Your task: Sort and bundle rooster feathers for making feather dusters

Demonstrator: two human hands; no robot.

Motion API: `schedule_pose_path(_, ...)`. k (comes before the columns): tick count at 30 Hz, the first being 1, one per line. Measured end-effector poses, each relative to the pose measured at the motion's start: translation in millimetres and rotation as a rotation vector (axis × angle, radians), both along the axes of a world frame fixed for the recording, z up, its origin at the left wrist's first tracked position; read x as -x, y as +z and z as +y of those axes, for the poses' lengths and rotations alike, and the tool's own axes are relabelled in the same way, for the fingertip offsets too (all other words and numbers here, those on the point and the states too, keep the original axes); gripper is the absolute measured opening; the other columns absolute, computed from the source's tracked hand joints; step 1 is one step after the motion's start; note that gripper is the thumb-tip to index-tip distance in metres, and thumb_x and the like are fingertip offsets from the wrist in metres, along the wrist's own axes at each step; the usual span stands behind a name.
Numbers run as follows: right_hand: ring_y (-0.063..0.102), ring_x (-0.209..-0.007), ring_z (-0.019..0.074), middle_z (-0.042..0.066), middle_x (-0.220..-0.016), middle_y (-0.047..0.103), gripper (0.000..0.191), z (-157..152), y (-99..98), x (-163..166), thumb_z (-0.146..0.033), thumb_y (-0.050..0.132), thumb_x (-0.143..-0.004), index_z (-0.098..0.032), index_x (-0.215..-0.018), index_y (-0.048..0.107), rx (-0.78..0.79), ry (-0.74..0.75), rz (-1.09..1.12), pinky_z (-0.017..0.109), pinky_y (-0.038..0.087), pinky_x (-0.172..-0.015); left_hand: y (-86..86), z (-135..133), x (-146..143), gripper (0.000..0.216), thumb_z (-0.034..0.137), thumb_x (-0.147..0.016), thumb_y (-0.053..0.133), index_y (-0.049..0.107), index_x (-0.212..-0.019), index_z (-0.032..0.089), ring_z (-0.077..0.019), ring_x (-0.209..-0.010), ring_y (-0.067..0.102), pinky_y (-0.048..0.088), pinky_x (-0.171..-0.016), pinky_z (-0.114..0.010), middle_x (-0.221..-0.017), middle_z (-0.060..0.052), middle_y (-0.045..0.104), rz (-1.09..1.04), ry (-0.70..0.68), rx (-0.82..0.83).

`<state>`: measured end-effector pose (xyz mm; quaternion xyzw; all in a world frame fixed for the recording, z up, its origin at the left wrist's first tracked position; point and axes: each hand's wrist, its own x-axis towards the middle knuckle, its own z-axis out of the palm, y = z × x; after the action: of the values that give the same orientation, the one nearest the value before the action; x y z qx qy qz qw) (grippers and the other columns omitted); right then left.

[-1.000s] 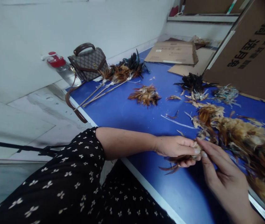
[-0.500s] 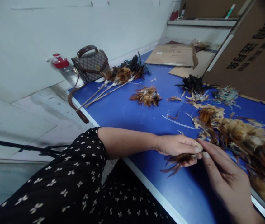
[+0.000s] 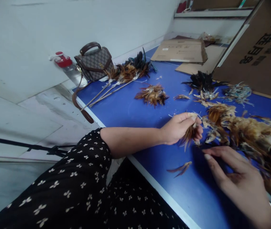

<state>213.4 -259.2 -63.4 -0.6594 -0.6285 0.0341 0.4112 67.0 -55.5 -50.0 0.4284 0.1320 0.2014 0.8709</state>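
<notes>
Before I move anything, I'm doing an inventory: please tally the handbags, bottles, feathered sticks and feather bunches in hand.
Handbags: 1
Bottles: 1
Feathered sticks: 3
Feather bunch in the left hand: 1
Total: 6

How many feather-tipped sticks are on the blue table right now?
3, fanned out near the handbag: the left stick lies closest to it, then the middle stick, then the right stick. More could be hidden beneath their feathers.
</notes>
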Motion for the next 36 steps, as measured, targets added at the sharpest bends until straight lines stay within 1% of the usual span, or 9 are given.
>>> schedule_pose_path(2,0.084,-0.098,0.0275,0.008,-0.114,0.085,0.024,3,-0.7,-3,-0.052,0.077,-0.114,-0.032,-0.118,0.090,0.066,0.151,-0.031,0.041,0.073,-0.083,5.8,6,0,0.018,0.023,-0.122,0.050,0.058,-0.106,0.020,-0.0105,-0.063,0.064,0.056,-0.068,-0.024,-0.079,0.003,0.066,0.026,0.057,0.014)
schedule_pose_path(4,0.084,-0.100,0.0270,0.009,-0.114,0.085,0.023,7,-4.0,-4,-0.050,0.077,-0.115,-0.032,-0.121,0.090,0.105,0.248,-0.059,0.040,0.074,-0.083,10.8,9,1,0.019,0.022,-0.121,0.051,0.057,-0.103,0.021,-0.0075,-0.056,0.050,0.044,-0.059,-0.020,-0.074,0.006,0.056,0.054,0.083,0.013)
schedule_pose_path(8,0.079,-0.087,0.0212,0.007,-0.100,0.079,0.021,13,-14.0,-1,-0.037,0.071,-0.118,-0.029,-0.103,0.085,0.096,0.332,-0.109,0.033,0.066,-0.074,17.0,7,4,0.024,0.027,-0.122,0.053,0.055,-0.098,0.022,-0.0055,-0.053,0.030,0.025,-0.053,-0.018,-0.072,0.009,0.042,0.147,0.055,-0.037)
schedule_pose_path(14,0.073,-0.085,0.0222,0.006,-0.097,0.073,0.020,11,-14.5,-4,-0.026,0.062,-0.117,-0.027,-0.100,0.071,0.081,0.214,-0.210,0.037,0.059,-0.075,5.4,-3,8,0.026,0.031,-0.122,0.052,0.060,-0.100,0.021,-0.0095,-0.063,0.042,0.036,-0.060,-0.023,-0.078,0.006,0.051,0.358,-0.090,-0.409)
schedule_pose_path(18,0.072,-0.086,0.0236,0.005,-0.101,0.072,0.011,9,-7.0,-9,-0.025,0.063,-0.114,-0.028,-0.106,0.069,-0.022,0.120,-0.253,0.039,0.057,-0.078,-3.3,-7,10,0.026,0.027,-0.120,0.057,0.064,-0.096,0.020,-0.0126,-0.078,0.054,0.045,-0.077,-0.027,-0.084,0.003,0.061,0.374,-0.240,-0.726)
schedule_pose_path(20,0.074,-0.088,0.0243,0.005,-0.103,0.073,0.008,9,-4.5,-9,-0.025,0.064,-0.114,-0.029,-0.108,0.068,-0.054,0.089,-0.274,0.040,0.058,-0.080,-3.1,-9,11,0.029,0.027,-0.118,0.063,0.061,-0.090,0.021,-0.0128,-0.080,0.053,0.045,-0.080,-0.028,-0.083,0.003,0.060,0.359,-0.319,-0.798)
schedule_pose_path(28,0.075,-0.091,0.0298,0.010,-0.105,0.075,0.010,8,-7.5,-1,-0.027,0.063,-0.115,-0.030,-0.107,0.067,-0.069,-0.033,-0.289,0.047,0.061,-0.080,-2.9,-17,15,0.031,0.050,-0.117,0.068,0.069,-0.104,0.021,-0.0120,-0.069,0.054,0.047,-0.065,-0.028,-0.085,0.004,0.057,0.390,-0.567,-0.564)
schedule_pose_path(33,0.079,-0.098,0.0245,0.008,-0.115,0.080,0.007,7,-5.8,4,-0.027,0.067,-0.117,-0.028,-0.121,0.073,-0.181,-0.076,-0.226,0.041,0.064,-0.089,-3.7,-19,15,0.037,0.051,-0.116,0.075,0.063,-0.098,0.021,-0.0077,-0.060,0.041,0.040,-0.058,-0.022,-0.074,0.008,0.046,0.309,-0.540,-0.288)
schedule_pose_path(36,0.082,-0.110,0.0274,0.010,-0.130,0.082,0.022,5,-6.2,5,-0.030,0.070,-0.117,-0.028,-0.138,0.077,-0.194,-0.104,-0.177,0.045,0.067,-0.101,-3.7,-19,11,0.033,0.041,-0.122,0.066,0.063,-0.097,0.019,-0.0078,-0.060,0.051,0.049,-0.063,-0.024,-0.075,0.006,0.054,0.288,-0.502,-0.188)
